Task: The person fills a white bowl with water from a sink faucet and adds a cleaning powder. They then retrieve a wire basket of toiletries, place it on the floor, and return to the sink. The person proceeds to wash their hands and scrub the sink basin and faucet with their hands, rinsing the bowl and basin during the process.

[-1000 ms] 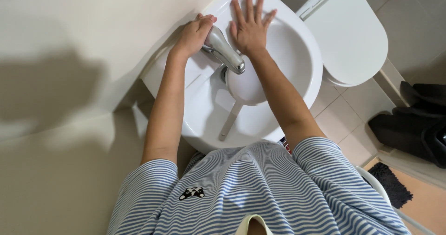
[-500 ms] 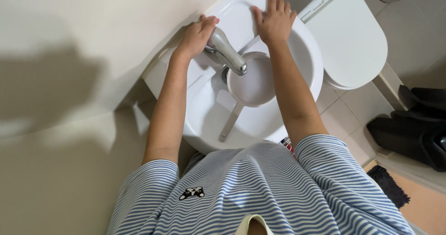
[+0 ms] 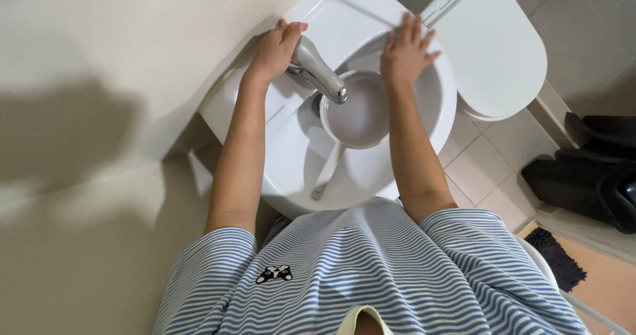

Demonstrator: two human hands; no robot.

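A white washbasin [image 3: 291, 169] is fixed to the wall below me. In its bowl lies a white dipper [image 3: 358, 119] with a long handle, right under the chrome tap [image 3: 319, 73]. My left hand [image 3: 277, 47] is closed around the back of the tap at its handle. My right hand [image 3: 405, 51] lies flat with fingers spread on the inside wall of the basin, just beyond the dipper's rim. My striped blue and white shirt fills the bottom of the view.
A white toilet with its lid down [image 3: 493, 47] stands right beside the basin. Dark shoes [image 3: 589, 169] and a dark mat [image 3: 560, 259] lie on the tiled floor at the right. The cream wall [image 3: 99, 110] takes up the left side.
My right hand has slid from near the tap across to the basin's far right wall. My left hand has stayed on the tap. The view has shifted slightly.
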